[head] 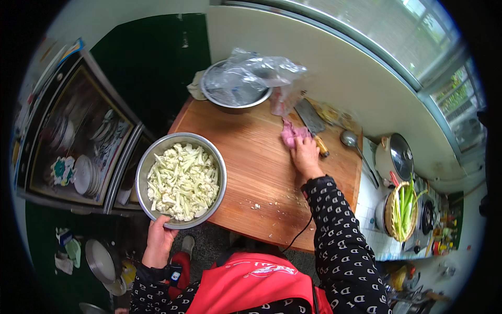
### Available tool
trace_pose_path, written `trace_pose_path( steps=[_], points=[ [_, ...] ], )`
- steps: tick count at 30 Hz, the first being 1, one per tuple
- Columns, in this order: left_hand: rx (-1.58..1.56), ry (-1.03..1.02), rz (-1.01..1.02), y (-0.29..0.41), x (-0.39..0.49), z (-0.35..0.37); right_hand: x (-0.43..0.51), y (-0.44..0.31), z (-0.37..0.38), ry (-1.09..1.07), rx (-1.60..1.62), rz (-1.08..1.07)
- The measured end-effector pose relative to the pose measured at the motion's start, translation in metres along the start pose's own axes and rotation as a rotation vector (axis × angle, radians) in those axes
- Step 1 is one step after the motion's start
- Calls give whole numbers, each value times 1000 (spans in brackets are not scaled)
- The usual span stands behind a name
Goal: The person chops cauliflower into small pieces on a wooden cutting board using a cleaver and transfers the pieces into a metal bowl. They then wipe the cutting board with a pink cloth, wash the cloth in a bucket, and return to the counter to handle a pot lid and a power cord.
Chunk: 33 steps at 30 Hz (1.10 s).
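Observation:
My left hand grips the near rim of a metal bowl at the left edge of the wooden table. Cut cauliflower florets fill much of the bowl. On the right side of the table, my right hand has its fingers on a crumpled pink cloth. Just beyond the cloth lies a cleaver, its wooden handle close to my right fingers. Small white crumbs are scattered over the near part of the tabletop.
A metal basin with clear plastic bags stands at the table's back. A ladle rests across the right edge. Further right are a lidded pot and a wicker basket of green onions. A glass-fronted cabinet stands left.

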<state>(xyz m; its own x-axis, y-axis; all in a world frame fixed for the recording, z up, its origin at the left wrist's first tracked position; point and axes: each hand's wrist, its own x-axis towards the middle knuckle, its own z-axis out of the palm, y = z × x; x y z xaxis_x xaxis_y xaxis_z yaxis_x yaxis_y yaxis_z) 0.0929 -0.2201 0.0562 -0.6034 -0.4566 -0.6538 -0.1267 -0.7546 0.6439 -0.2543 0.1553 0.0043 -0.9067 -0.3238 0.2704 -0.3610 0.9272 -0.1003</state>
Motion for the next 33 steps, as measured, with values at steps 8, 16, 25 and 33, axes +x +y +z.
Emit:
trace_pose_path(
  steps=[8, 16, 25, 33],
  points=[
    [52, -97, -12, -9, 47, 51, -108, 43, -75, -20, 477, 238],
    [-18, -290, -33, -29, 93, 94, -106, 183, -111, 240, 285, 415],
    [-20, -305, -125, -29, 90, 98, -103, 157, -25, 107, 80, 425],
    [164, -270, -53, -76, 30, 85, -162, 32, -44, -9, 492, 42]
  ],
)
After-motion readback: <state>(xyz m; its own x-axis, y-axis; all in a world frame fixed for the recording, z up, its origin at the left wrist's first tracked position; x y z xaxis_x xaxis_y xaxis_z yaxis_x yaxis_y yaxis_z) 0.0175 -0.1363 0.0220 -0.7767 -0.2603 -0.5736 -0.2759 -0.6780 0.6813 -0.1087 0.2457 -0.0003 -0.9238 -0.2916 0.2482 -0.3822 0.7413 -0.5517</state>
